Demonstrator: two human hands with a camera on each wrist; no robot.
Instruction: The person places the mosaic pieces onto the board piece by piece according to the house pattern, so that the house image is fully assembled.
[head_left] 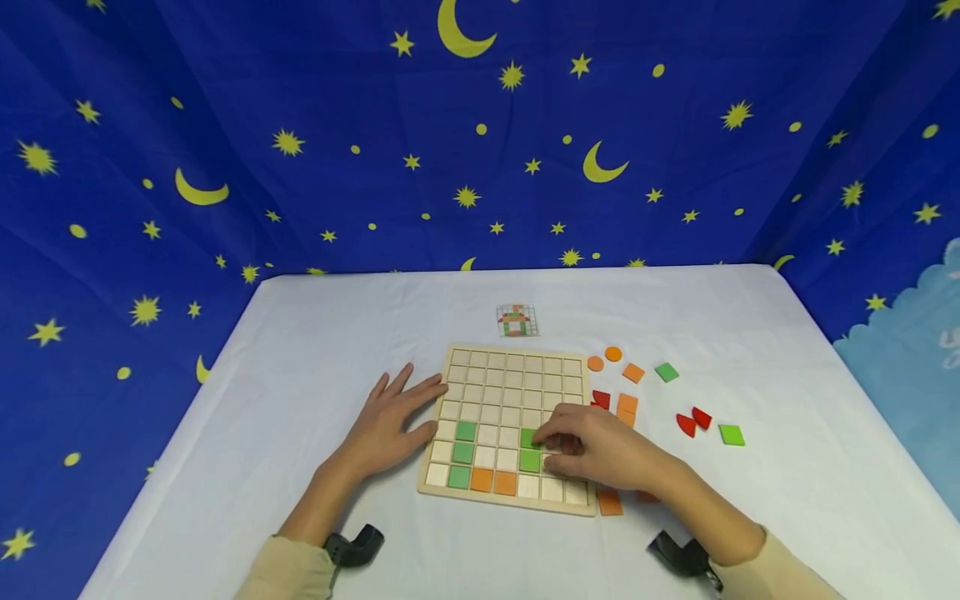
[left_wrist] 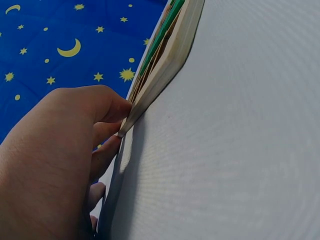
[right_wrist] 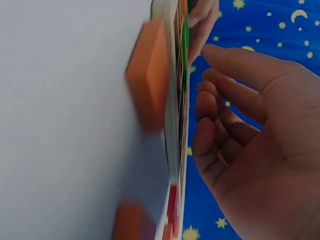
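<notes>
A wooden grid board [head_left: 552,489] lies flat on the table. Three darker green square tiles [head_left: 462,452] form a column at its left, two orange tiles [head_left: 482,480] sit in the bottom row, and two light green tiles [head_left: 529,461] stand right of centre. My left hand [head_left: 382,425] has its fingers spread, with thumb and index finger touching the board's left edge. Over the board's right side hovers my right hand [head_left: 600,442], its fingertips near the upper light green tile. In the right wrist view its fingers are loosely bent, with nothing visible between them.
Right of the board lie loose orange circles [head_left: 613,354], orange squares [head_left: 633,372], red quarter-round pieces [head_left: 686,425] and green squares [head_left: 732,435]. Behind the board is a small pattern card [head_left: 517,320]. A blue star-printed cloth [head_left: 420,100] encloses the white table [head_left: 337,325].
</notes>
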